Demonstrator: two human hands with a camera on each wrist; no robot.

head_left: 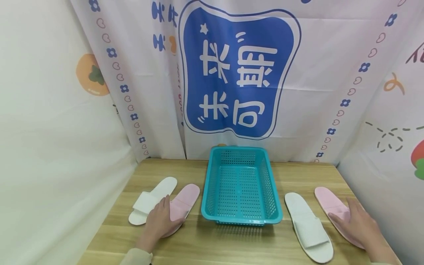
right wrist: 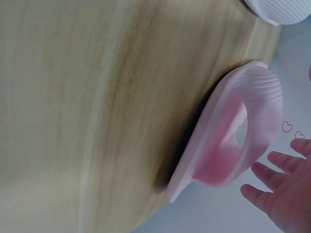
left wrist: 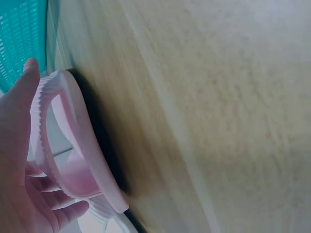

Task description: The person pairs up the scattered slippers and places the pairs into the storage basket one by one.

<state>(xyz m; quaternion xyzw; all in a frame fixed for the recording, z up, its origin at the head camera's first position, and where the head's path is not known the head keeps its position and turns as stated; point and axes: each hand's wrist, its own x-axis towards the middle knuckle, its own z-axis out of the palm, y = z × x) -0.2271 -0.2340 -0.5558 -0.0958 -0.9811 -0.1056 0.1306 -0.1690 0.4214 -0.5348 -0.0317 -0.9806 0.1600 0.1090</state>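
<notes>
My left hand (head_left: 160, 219) is over the strap of a pink slipper (head_left: 187, 197) left of the basket. In the left wrist view the thumb and the spread fingers lie on either side of the ribbed strap (left wrist: 41, 128). On the far right, my right hand (head_left: 359, 225) hovers at another pink slipper (head_left: 326, 195), fingers spread and relaxed. The right wrist view shows the fingertips (right wrist: 260, 170) close beside that slipper's strap (right wrist: 266, 104). Both pink slippers rest sole-down on the wooden table (head_left: 245, 248).
A teal plastic basket (head_left: 241, 221) with perforated walls stands between the slipper pairs. One white slipper (head_left: 167, 186) lies beside the left pink one, another white slipper (head_left: 298, 206) beside the right pink one. Printed white cloth (head_left: 159, 92) hangs behind and along the sides.
</notes>
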